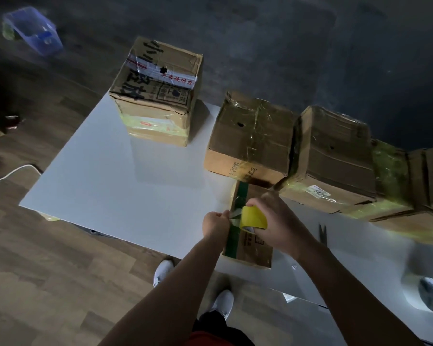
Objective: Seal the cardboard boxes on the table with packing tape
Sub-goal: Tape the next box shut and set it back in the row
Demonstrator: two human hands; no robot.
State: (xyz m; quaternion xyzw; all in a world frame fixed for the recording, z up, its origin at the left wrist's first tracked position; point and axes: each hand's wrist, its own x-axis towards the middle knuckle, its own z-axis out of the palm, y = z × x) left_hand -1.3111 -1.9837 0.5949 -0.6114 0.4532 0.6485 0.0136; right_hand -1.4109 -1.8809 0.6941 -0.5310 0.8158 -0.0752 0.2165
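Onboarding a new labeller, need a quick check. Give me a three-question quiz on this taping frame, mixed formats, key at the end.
1. Multiple choice: which hand grips the yellow tape roll? A left; B right; C neither.
2. True or false: the scissors lie on top of the small box.
3. Short answer: what does the left hand pinch?
Key: 1 B, the right hand. 2 False: they lie on the table, right of the small box. 3 The free tape end.
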